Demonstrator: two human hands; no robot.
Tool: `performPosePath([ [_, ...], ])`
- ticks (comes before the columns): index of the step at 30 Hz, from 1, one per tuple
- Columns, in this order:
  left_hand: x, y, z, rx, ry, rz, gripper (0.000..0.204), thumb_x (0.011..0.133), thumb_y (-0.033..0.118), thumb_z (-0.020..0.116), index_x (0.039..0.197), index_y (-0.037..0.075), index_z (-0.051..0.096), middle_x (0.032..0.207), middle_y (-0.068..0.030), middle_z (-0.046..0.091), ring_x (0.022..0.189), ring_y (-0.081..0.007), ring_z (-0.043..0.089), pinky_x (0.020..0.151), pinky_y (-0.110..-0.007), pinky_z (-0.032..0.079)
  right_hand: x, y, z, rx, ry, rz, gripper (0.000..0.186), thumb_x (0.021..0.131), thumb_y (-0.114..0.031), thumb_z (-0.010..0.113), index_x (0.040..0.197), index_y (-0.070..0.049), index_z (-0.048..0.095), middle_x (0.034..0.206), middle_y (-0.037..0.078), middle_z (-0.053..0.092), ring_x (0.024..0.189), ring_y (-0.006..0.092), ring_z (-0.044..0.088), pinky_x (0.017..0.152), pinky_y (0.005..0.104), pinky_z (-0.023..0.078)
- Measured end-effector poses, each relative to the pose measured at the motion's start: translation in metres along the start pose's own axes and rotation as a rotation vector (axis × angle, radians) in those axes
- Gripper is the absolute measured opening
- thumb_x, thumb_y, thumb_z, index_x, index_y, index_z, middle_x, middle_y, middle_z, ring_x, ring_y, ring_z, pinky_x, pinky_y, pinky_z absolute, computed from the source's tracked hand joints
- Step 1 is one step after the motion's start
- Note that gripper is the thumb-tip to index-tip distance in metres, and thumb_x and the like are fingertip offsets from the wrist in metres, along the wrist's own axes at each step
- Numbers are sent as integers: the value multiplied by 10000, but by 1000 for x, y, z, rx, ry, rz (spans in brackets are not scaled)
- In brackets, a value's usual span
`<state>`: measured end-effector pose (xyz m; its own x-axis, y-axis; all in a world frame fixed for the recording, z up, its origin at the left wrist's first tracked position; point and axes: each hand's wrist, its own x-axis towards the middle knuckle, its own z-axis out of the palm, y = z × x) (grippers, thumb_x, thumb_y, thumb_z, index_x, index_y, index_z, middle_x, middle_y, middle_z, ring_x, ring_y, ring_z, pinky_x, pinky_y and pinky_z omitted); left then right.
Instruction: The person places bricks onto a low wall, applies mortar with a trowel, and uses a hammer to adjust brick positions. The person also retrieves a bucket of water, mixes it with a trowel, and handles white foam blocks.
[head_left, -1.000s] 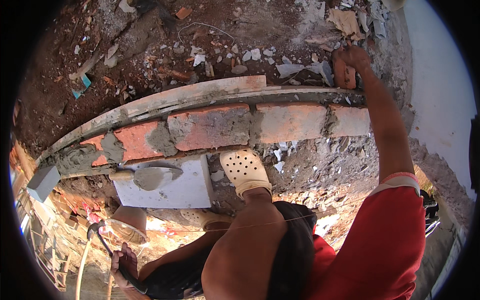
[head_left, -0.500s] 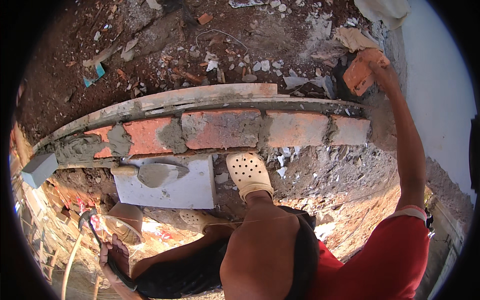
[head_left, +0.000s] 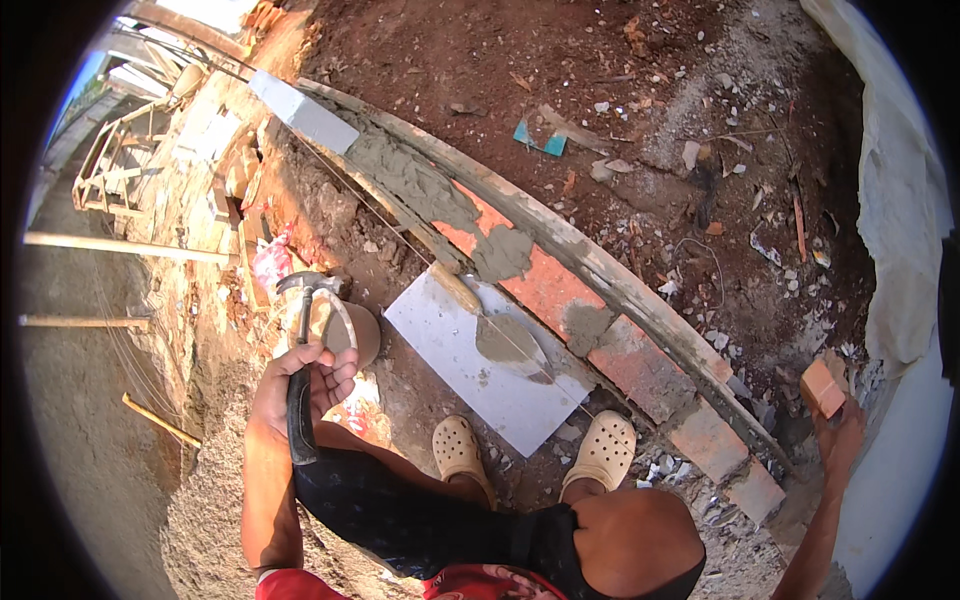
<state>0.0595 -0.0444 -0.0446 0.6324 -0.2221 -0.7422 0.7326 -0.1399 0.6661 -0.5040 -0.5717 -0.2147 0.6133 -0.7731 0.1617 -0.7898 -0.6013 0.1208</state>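
Note:
My left hand (head_left: 312, 385) grips a claw hammer (head_left: 301, 420) by its black handle, head upward, in front of a mortar-smeared bucket (head_left: 362, 335). At the right, my right hand (head_left: 838, 428) holds an orange brick piece (head_left: 822, 388) above the rubble. Between my hands, a course of red bricks (head_left: 640, 368) runs diagonally beside weathered boards (head_left: 650, 299), with grey mortar (head_left: 405, 178) spread toward its far end. A wooden-handled trowel (head_left: 505, 342), its blade smeared with mortar, lies on a white board (head_left: 435, 350) beside the bricks.
A pale grey block (head_left: 302, 108) sits at the course's far end, near a taut string. Dirt with debris (head_left: 680, 130) lies beyond the bricks. A pale sheet (head_left: 880, 200) hangs along the right. Wooden poles (head_left: 130, 247) and timber lie at the left. My clogged feet (head_left: 600, 450) are below.
My right hand has picked up the brick piece from the ground and now holds it. My view has swung left, showing more of the mortared end. The hammer stays in my left hand.

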Motion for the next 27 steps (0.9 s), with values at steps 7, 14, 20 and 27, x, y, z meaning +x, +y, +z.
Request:
performPosePath([
  [7,-35,-6,-18,-89,-95,0,241,976,191,578,868,-8,660,1129,-238,695,972,-298,709,929,-422,573,97,-136,0,344,-237,27,505,650,-237,820,1022,42,623,810,184,645,728,335,622,705,424,500],
  [14,-61,-12,-23,-167,-152,63,228,955,126,570,894,-78,654,1131,-283,672,981,-332,699,904,-414,584,345,-375,-119,811,-171,-326,387,760,-373,818,845,-25,670,726,22,630,666,126,589,599,301,474],
  [20,-70,-14,-25,-175,-115,45,182,936,95,589,922,-75,653,1123,-299,667,977,-333,699,892,-398,585,495,-555,-306,1613,147,-688,574,835,-405,725,1147,71,649,1011,276,707,870,345,700,755,434,541],
  [27,-66,-20,-35,-130,-80,107,200,957,131,589,912,-55,649,1132,-259,678,976,-293,693,884,-376,565,300,-570,-249,1039,187,-954,508,909,-350,715,1220,46,650,886,85,702,777,161,640,698,340,544],
])
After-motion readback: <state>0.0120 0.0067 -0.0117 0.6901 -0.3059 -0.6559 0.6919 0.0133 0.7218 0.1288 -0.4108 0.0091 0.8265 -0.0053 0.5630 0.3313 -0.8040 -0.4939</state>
